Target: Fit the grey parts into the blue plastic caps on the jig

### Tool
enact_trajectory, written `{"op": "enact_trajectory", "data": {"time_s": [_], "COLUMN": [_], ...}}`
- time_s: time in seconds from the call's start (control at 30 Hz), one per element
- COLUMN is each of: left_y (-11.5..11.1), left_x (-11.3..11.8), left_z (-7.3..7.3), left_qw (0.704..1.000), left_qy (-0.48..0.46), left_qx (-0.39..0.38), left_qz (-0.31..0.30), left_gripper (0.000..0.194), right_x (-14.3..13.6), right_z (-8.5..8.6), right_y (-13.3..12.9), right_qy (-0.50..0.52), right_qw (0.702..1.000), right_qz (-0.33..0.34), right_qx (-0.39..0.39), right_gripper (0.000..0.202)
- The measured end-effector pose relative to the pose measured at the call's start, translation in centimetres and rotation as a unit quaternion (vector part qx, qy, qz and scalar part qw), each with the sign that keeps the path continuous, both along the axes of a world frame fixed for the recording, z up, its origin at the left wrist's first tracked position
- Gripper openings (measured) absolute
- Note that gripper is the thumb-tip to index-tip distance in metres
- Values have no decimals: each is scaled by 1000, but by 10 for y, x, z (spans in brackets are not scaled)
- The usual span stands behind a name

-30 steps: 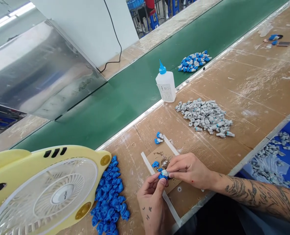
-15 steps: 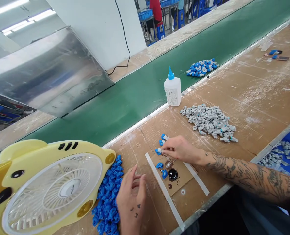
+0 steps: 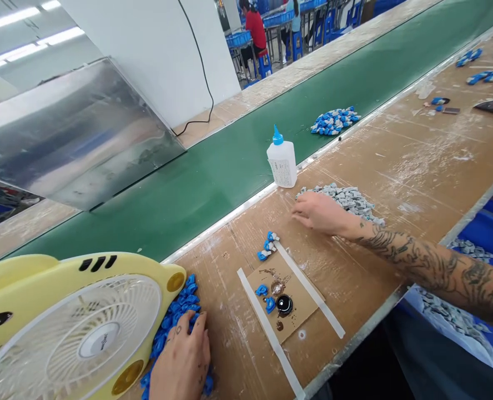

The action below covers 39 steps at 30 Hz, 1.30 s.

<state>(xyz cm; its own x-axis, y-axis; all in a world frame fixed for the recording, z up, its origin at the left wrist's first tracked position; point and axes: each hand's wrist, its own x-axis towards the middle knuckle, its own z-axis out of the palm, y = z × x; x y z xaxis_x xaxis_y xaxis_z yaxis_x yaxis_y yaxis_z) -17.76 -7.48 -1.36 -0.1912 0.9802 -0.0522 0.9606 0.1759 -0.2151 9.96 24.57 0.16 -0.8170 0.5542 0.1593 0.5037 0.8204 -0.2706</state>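
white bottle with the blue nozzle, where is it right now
In the head view, the white bottle stands upright just above centre, at the near edge of the green belt, up and left of the pile of grey pieces.

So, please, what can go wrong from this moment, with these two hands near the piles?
The right hand is beside the grey pieces, close to the upright bottle; a careless sweep might tip it.
The glossy black spot on the cardboard looks wet and uncovered, so a sleeve or finger could smear it.
The left hand is over the blue pieces beside the fan, and may scatter some.
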Motion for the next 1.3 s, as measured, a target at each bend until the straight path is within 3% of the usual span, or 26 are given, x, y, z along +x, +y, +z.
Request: {"op": "enact_trajectory", "data": {"time_s": [0.13,0.3,0.43,0.53,0.67,0.77,0.83,0.87,0.93,1.03,1.13,1.2,1.3], "left_y": [5,20,23,26,38,49,52,53,53,50,45,43,41], "left_x": [-8,-1,14,37,76,101,113,117,123,130,135,136,138], "left_z": [-8,-17,-15,-5,5,4,1,0,-2,-2,-1,-2,-5], "left_qw": [999,980,931,849,684,575,531,522,547,664,777,824,864], "left_qy": [-10,-169,-308,-432,-592,-668,-703,-712,-705,-637,-556,-510,-456], "left_qx": [33,99,189,242,299,330,328,325,312,278,226,203,189], "left_qz": [-6,-29,56,181,304,338,340,338,327,276,188,141,100], "left_gripper": [43,31,21,27,46,51,49,48,45,36,23,19,24], "right_x": [24,18,6,4,9,15,18,20,23,29,34,36,38], "right_z": [18,22,16,13,6,3,3,3,5,5,-2,-9,-22], "right_y": [30,28,22,23,33,40,40,38,30,6,-27,-48,-70], "right_qy": [-151,-192,-216,-209,-202,-168,-122,-92,-18,103,175,198,215], "right_qw": [987,975,968,969,970,974,980,983,988,963,903,868,842], "right_qz": [-3,63,77,88,106,135,153,155,143,121,114,93,56], "right_qx": [55,91,105,99,90,72,35,9,-63,-216,-376,-446,-492], "right_gripper": [12,13,19,23,17,9,6,5,5,12,15,16,20]}}
